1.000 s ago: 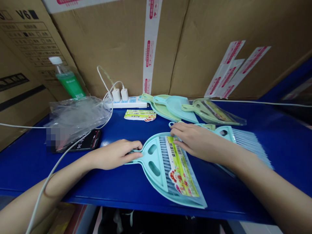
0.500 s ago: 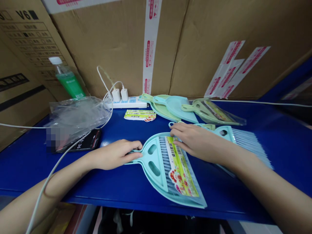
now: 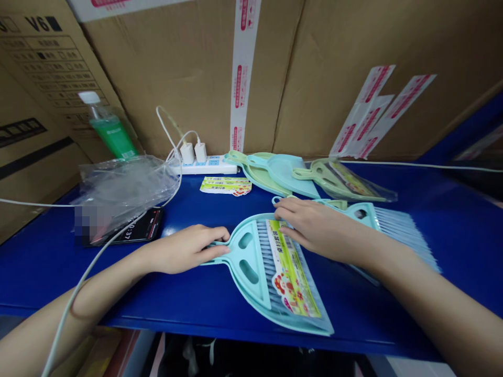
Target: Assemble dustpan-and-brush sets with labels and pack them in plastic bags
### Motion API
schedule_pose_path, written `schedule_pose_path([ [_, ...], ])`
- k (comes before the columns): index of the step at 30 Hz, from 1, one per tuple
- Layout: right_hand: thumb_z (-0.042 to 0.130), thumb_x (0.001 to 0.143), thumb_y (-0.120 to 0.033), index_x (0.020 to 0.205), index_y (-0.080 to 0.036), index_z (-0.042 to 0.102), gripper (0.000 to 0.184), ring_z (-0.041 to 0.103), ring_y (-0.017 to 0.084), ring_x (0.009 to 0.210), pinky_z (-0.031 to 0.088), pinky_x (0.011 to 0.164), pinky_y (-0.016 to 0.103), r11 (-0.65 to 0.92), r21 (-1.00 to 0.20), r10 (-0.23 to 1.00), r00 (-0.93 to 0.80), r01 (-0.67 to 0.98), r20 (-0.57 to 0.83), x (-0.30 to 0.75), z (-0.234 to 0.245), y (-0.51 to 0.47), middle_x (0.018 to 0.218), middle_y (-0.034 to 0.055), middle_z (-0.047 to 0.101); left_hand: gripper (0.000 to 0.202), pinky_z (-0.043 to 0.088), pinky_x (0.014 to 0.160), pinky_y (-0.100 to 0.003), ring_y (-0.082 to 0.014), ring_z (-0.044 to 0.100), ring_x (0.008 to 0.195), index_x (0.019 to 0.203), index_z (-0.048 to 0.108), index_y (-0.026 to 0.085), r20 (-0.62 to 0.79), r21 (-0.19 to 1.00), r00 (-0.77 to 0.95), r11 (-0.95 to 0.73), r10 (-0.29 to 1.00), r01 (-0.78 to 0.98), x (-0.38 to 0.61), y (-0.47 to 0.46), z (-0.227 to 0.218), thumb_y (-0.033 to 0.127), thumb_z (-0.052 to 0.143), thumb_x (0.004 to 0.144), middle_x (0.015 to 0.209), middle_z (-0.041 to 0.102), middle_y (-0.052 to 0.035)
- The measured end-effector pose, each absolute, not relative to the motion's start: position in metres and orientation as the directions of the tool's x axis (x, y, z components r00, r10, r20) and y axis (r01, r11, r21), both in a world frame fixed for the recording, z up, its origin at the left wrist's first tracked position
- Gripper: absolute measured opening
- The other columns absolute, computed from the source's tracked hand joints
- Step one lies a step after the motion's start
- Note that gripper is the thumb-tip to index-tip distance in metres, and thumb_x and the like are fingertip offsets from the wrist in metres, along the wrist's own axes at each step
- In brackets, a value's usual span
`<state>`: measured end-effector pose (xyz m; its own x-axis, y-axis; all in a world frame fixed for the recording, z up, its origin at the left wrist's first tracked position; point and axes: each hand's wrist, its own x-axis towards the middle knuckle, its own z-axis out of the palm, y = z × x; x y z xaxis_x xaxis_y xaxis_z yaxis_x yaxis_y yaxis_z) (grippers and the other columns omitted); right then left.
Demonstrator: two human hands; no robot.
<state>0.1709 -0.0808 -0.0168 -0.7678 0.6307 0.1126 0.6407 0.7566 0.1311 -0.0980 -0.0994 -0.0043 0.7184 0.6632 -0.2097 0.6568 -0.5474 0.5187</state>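
**Left grip (image 3: 184, 251) curled on dustpan handle, right grip (image 3: 314, 228) flat on label**

Clasps the thin handle of the pale blue dustpan (image 3: 236, 256) with the left grip, thumb on top, fingers folded round it, at the pan's left end. Lays the right grip flat across the pan's far edge, fingers stretched out and clasping nothing, fingertips (image 3: 280, 213) touching the top of the yellow-green label (image 3: 293, 277). Lies flat on the blue bench (image 3: 196, 301) near the front edge, mouth toward lower right, with a brush (image 3: 267, 262) tucked inside, grey bristles striped beside the label. Cannot tell whether a clear sleeve covers it.

Just past the right wrist: second blue brush (image 3: 396, 225), bristles fanned to the right, partly under the forearm. Further back: stack of green and blue dustpans (image 3: 275, 170), and beside it a green set in a clear bag (image 3: 346, 183). Loose label cards (image 3: 226, 185) in front of a white power strip (image 3: 204, 166) with two chargers plugged in. On the left: crumpled clear bags (image 3: 126, 183), phone (image 3: 143, 226) face up just beside them, white cable (image 3: 78, 288) draped over the left forearm. Green bottle (image 3: 108, 128) against the cardboard boxes (image 3: 188, 68) walling the back; red-and-white tape strips (image 3: 373, 110) stuck on the box at right.
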Motion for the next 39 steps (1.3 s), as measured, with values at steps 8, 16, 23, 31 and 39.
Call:
schedule_pose_path([
  [8, 0.046, 0.089, -0.016, 0.092, -0.015, 0.061, 0.016, 0.064, 0.026, 0.094, 0.052, 0.081, 0.041, 0.754, 0.129, 0.633, -0.765, 0.644, 0.114, 0.171, -0.0168, -0.0816, 0.1, 0.0137, 0.068, 0.027, 0.036, 0.068, -0.026, -0.0156, 0.053, 0.072, 0.092, 0.053, 0.019, -0.223, 0.518, 0.717, -0.542, 0.661, 0.661, -0.0975, -0.0996, -0.0036, 0.039, 0.035, 0.097, 0.082, 0.061, -0.0003],
  [16, 0.044, 0.09, -0.016, 0.092, -0.014, 0.061, 0.017, 0.064, 0.027, 0.093, 0.051, 0.081, 0.041, 0.752, 0.115, 0.641, -0.761, 0.649, 0.1, 0.17, -0.0154, -0.0822, 0.097, 0.014, 0.068, 0.027, 0.037, 0.069, -0.026, -0.0158, 0.053, 0.073, 0.093, 0.053, 0.02, -0.211, 0.522, 0.72, -0.547, 0.661, 0.654, -0.0975, -0.0989, -0.0037, 0.039, 0.035, 0.097, 0.083, 0.062, -0.0006],
  [23, 0.044, 0.089, -0.016, 0.091, -0.015, 0.061, 0.017, 0.064, 0.027, 0.092, 0.051, 0.08, 0.041, 0.756, 0.108, 0.636, -0.764, 0.645, 0.11, 0.1704, -0.0156, -0.0826, 0.096, 0.0128, 0.068, 0.027, 0.037, 0.068, -0.025, -0.0153, 0.053, 0.071, 0.092, 0.053, 0.02, -0.21, 0.517, 0.724, -0.553, 0.657, 0.653, -0.098, -0.0997, -0.0031, 0.039, 0.035, 0.097, 0.082, 0.062, -0.0004],
  [31, 0.044, 0.089, -0.015, 0.093, -0.011, 0.061, 0.017, 0.063, 0.028, 0.094, 0.051, 0.082, 0.042, 0.748, 0.092, 0.652, -0.753, 0.657, 0.081, 0.1687, -0.0147, -0.0821, 0.098, 0.015, 0.067, 0.027, 0.036, 0.069, -0.026, -0.0157, 0.053, 0.073, 0.093, 0.053, 0.02, -0.218, 0.518, 0.721, -0.548, 0.658, 0.657, -0.0972, -0.0995, -0.0027, 0.039, 0.035, 0.097, 0.083, 0.061, -0.0004],
  [39, 0.045, 0.089, -0.016, 0.091, -0.015, 0.06, 0.016, 0.064, 0.027, 0.092, 0.051, 0.08, 0.041, 0.753, 0.104, 0.641, -0.76, 0.65, 0.106, 0.171, -0.0155, -0.082, 0.097, 0.0129, 0.067, 0.028, 0.036, 0.067, -0.026, -0.0157, 0.053, 0.072, 0.092, 0.053, 0.019, -0.224, 0.523, 0.721, -0.543, 0.656, 0.657, -0.0977, -0.0995, -0.0037, 0.04, 0.035, 0.097, 0.082, 0.061, -0.0007],
])
